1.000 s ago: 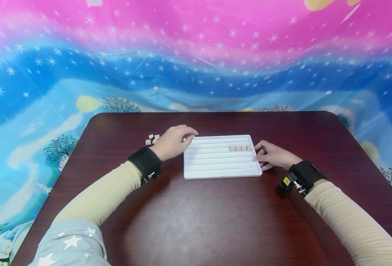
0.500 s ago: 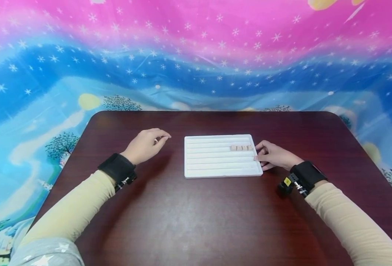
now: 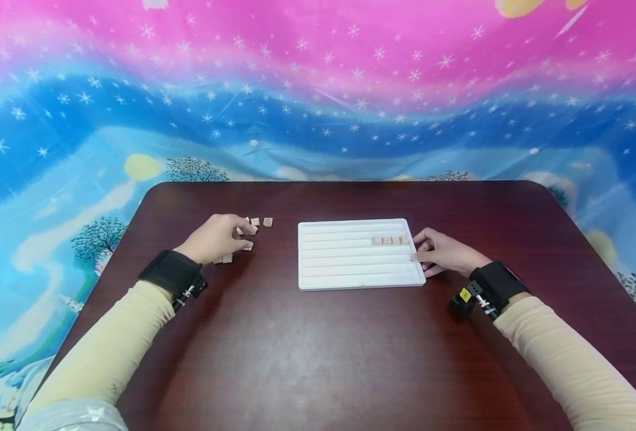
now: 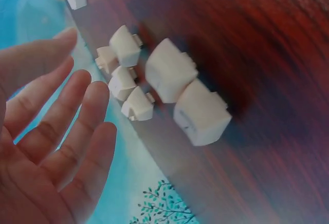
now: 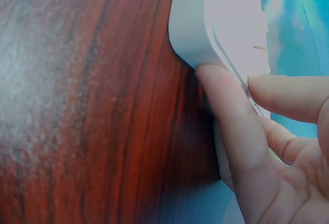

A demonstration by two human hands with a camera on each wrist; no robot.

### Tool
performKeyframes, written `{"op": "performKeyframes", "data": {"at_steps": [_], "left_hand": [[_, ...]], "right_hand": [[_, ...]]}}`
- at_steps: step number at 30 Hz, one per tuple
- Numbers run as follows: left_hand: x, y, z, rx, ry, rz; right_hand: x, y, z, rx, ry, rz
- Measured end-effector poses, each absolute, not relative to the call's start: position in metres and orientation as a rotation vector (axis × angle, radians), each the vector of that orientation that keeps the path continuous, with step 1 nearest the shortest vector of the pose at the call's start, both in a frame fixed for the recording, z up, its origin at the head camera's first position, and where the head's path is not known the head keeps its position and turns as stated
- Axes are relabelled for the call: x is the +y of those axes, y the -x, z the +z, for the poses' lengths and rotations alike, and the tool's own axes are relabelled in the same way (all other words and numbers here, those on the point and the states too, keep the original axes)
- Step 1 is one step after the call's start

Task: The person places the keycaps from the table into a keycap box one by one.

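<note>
On the left of the table, several small cream keycaps (image 3: 267, 222) lie loose. My left hand (image 3: 215, 236) is over them, thumb and fingers apart, hiding some in the head view. In the left wrist view its fingers (image 4: 95, 103) are relaxed and hold nothing, beside the keycaps (image 4: 169, 70). A white ridged tray (image 3: 350, 263) lies flat at the middle, with a short row of keycaps (image 3: 390, 240) in an upper groove near its right end. My right hand (image 3: 442, 250) grips the tray's right edge; the right wrist view shows the thumb (image 5: 288, 95) on its rim and a finger against its side.
The dark reddish-brown table (image 3: 318, 359) has a far edge just beyond the tray. A patterned pink and blue cloth (image 3: 318, 90) hangs behind it. Each wrist wears a black strap (image 3: 172, 274) with a small device.
My left hand has moved left from the tray's upper left corner to the loose keycaps, lowered, and its thumb and fingers have parted. The right hand and the tray have stayed in place.
</note>
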State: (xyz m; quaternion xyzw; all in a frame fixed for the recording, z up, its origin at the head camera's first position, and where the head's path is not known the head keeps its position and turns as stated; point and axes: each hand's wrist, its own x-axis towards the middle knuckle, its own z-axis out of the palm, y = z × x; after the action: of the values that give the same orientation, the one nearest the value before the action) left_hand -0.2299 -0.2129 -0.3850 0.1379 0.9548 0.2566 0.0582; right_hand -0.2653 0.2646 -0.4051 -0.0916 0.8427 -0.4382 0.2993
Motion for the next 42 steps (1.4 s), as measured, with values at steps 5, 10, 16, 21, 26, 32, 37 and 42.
{"op": "performKeyframes", "data": {"at_steps": [5,10,16,21,26,32,37,42], "left_hand": [[-0.211,0.232,-0.391,2.864,-0.379,0.749],[-0.212,0.234,-0.394,2.848,-0.373,0.712],[-0.21,0.236,-0.398,2.853,-0.399,0.653],[-0.207,0.237,-0.4,2.861,-0.388,0.598],[-0.204,0.237,-0.398,2.859,-0.366,0.598],[-0.2,0.237,-0.396,2.88,-0.406,0.6],[-0.193,0.235,-0.393,2.901,-0.455,0.615],[-0.185,0.235,-0.394,2.894,-0.487,0.623]], "right_hand": [[0.265,0.264,-0.406,2.245,0.251,-1.167],[0.263,0.263,-0.407,2.237,0.253,-1.172],[0.263,0.264,-0.406,2.252,0.255,-1.162],[0.263,0.264,-0.405,2.264,0.255,-1.152],[0.263,0.263,-0.406,2.264,0.257,-1.154],[0.265,0.264,-0.407,2.262,0.257,-1.166],[0.265,0.264,-0.407,2.262,0.257,-1.172],[0.266,0.264,-0.407,2.258,0.265,-1.176]]}}
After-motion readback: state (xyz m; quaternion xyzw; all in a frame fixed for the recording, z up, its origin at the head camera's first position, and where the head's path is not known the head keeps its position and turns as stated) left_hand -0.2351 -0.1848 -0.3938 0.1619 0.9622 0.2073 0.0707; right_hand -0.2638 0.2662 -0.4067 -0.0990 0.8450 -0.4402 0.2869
